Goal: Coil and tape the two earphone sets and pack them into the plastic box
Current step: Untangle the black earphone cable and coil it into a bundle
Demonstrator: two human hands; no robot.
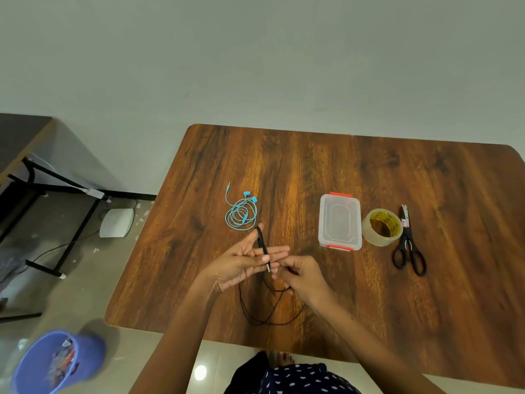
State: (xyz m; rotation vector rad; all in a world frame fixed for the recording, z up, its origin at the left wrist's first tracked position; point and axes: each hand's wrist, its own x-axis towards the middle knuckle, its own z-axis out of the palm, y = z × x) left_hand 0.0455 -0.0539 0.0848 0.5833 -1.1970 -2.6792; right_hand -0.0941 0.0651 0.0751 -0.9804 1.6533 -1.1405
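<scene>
Black earphones [263, 245] are wound round the straight fingers of my left hand [244, 263], and their loose cord hangs in loops down to the table near the front edge. My right hand [298, 275] pinches the black cord just right of the left fingertips. The blue earphones [241, 213] lie loosely coiled on the table beyond my hands. A clear plastic box [340, 221] with orange clips and its lid on stands to the right.
A roll of clear tape [382, 227] stands right of the box, with black scissors [409, 245] beside it. The wooden table [426, 294] fills the view. On the floor at the left are a purple bin [54, 362] and a black desk frame [37, 189].
</scene>
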